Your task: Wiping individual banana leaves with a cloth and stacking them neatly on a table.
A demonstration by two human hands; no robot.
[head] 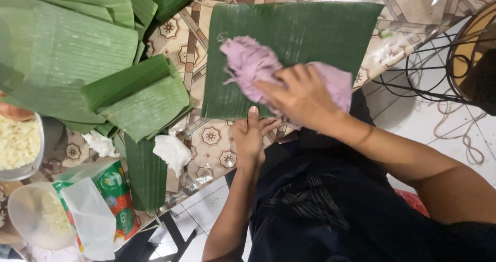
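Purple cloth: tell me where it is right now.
In the head view, the purple cloth lies on the flat banana leaf, upper centre, under the right hand, just above the left hand.

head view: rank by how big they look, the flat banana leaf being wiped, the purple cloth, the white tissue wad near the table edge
1. flat banana leaf, clearly largest
2. purple cloth, partly hidden under the right hand
3. white tissue wad, smallest
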